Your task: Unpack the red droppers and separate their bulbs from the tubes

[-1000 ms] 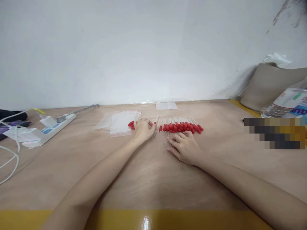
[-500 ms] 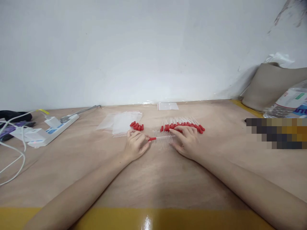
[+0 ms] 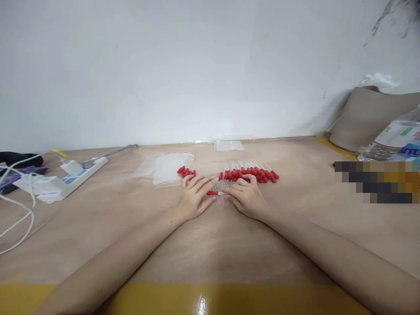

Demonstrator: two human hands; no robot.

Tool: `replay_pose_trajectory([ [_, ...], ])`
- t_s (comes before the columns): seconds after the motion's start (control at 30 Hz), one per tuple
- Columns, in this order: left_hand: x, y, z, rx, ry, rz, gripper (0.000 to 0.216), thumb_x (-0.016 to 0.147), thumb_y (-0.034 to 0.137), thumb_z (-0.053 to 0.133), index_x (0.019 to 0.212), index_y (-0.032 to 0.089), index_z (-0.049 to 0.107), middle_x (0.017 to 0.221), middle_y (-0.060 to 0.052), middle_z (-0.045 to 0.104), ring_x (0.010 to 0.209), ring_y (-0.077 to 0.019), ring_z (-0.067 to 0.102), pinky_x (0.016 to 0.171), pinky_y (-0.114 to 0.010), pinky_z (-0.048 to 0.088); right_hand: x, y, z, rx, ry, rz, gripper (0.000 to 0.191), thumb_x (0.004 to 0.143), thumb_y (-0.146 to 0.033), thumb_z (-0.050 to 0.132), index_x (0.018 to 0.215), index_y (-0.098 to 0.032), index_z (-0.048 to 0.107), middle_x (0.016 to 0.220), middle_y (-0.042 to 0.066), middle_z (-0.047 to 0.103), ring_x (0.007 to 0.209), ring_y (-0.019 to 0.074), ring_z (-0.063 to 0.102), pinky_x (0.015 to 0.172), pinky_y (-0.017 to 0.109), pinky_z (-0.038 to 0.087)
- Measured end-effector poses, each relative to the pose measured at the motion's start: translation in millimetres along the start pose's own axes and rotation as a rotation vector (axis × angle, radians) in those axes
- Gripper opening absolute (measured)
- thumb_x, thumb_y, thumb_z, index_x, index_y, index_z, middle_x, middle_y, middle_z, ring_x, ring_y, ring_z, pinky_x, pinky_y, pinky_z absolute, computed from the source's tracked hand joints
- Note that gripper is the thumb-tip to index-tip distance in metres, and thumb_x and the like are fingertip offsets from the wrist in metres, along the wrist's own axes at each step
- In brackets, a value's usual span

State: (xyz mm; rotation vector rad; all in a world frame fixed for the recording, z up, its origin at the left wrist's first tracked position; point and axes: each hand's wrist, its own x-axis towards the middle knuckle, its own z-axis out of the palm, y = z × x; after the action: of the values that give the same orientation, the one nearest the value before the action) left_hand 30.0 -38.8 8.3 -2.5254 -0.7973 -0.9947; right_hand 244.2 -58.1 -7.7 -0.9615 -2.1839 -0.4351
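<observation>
A row of clear tubes with red caps (image 3: 249, 174) lies on the tan table (image 3: 210, 245) in front of me. A small heap of loose red caps (image 3: 186, 172) sits to its left. Between my hands lies one clear tube with a red cap (image 3: 215, 193). My left hand (image 3: 194, 197) rests flat, fingers stretched toward that cap. My right hand (image 3: 245, 196) pinches the tube's clear end with curled fingers, just below the row.
Clear plastic bags (image 3: 166, 168) lie left of the caps, and a small bag (image 3: 229, 145) by the wall. A white power strip with cables (image 3: 62, 179) is at far left. A beige cushion (image 3: 370, 116) and plastic bottle (image 3: 393, 140) stand at right.
My left hand drew one capped tube from the row toward me, then let go and flattened. My right hand moved left and took the tube's clear end.
</observation>
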Motion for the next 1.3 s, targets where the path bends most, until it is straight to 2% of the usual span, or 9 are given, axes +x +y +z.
replay_pose_trajectory([
  [0.07,3.8,1.7,2.2,0.004,-0.014,0.052,0.028,0.080,0.034,0.056,0.107,0.026,0.057,0.112,-0.003,0.061,0.105,-0.0219,0.050,0.094,-0.044,0.025,-0.4,-0.5,-0.4,-0.003,-0.001,-0.007,0.022,0.087,-0.030,0.046,0.095,-0.022,0.064,0.066,-0.001,0.063,0.072,0.0128,0.047,0.088,0.038,0.022],
  [0.23,6.7,4.6,5.7,0.001,0.001,0.097,0.012,0.082,0.029,0.053,0.088,0.024,0.062,0.086,0.001,0.068,0.088,-0.0177,0.055,0.095,-0.045,0.024,-1.2,-1.1,-1.3,0.010,0.021,-0.039,0.020,0.086,-0.029,0.047,0.093,-0.024,0.065,0.061,-0.002,0.061,0.070,0.0122,0.046,0.087,0.038,0.022],
  [0.4,8.0,7.9,1.3,0.050,-0.091,0.123,0.017,0.084,0.027,0.046,0.078,0.020,0.059,0.076,0.000,0.065,0.080,-0.0175,0.053,0.093,-0.045,0.025,-2.9,-0.2,-3.1,0.020,0.054,-0.068,0.018,0.085,-0.028,0.048,0.090,-0.027,0.065,0.059,-0.003,0.061,0.067,0.0113,0.044,0.085,0.037,0.021],
  [0.67,4.5,6.0,-3.7,0.015,-0.220,0.101,0.023,0.085,0.025,0.038,0.074,0.020,0.057,0.066,0.000,0.058,0.069,-0.0150,0.049,0.090,-0.041,0.027,-3.9,-3.8,-9.0,-0.072,0.022,-0.088,0.023,0.086,-0.025,0.043,0.092,-0.031,0.065,0.057,-0.004,0.058,0.066,0.0103,0.042,0.086,0.036,0.019],
  [0.87,0.3,-0.5,-9.7,-0.039,-0.236,0.080,0.025,0.085,0.022,0.033,0.072,0.019,0.053,0.065,-0.001,0.056,0.068,-0.0156,0.048,0.088,-0.041,0.029,-10.3,3.1,-16.2,-0.113,0.087,-0.118,0.027,0.084,-0.018,0.044,0.098,-0.031,0.064,0.055,-0.005,0.057,0.065,0.0107,0.042,0.086,0.035,0.021],
  [0.97,-5.9,-10.8,-13.6,-0.023,-0.191,-0.018,0.027,0.087,0.021,0.030,0.071,0.018,0.051,0.064,-0.002,0.054,0.065,-0.0154,0.047,0.080,-0.038,0.033,-14.3,11.5,-18.5,-0.119,0.143,0.024,0.026,0.084,-0.019,0.046,0.099,-0.029,0.064,0.060,-0.004,0.061,0.065,0.0111,0.044,0.083,0.035,0.022],
  [1.07,-6.3,-26.4,-16.5,-0.029,-0.131,-0.171,0.025,0.089,0.024,0.031,0.086,0.017,0.055,0.076,-0.005,0.056,0.072,-0.0162,0.051,0.073,-0.033,0.037,-14.7,13.8,-17.9,-0.101,0.126,0.126,0.022,0.083,-0.026,0.049,0.098,-0.025,0.065,0.070,-0.001,0.065,0.067,0.0116,0.046,0.082,0.035,0.023],
  [1.2,3.2,-64.5,-18.6,-0.018,-0.013,-0.582,0.027,0.085,0.033,0.041,0.107,0.020,0.051,0.088,-0.005,0.056,0.075,-0.0158,0.054,0.068,-0.028,0.042,-14.6,11.7,-16.6,-0.093,0.064,0.184,0.023,0.083,-0.023,0.046,0.097,-0.022,0.064,0.072,0.001,0.065,0.069,0.0124,0.048,0.082,0.034,0.023],
  [1.3,10.6,-101.8,-17.2,0.022,-0.061,-0.873,0.038,0.075,0.035,0.054,0.109,0.019,0.047,0.075,-0.001,0.058,0.068,-0.0160,0.055,0.064,-0.027,0.042,-16.6,12.6,-16.5,-0.102,0.070,0.222,0.022,0.082,-0.022,0.045,0.091,-0.022,0.065,0.070,0.001,0.066,0.066,0.0124,0.049,0.082,0.034,0.023],
])
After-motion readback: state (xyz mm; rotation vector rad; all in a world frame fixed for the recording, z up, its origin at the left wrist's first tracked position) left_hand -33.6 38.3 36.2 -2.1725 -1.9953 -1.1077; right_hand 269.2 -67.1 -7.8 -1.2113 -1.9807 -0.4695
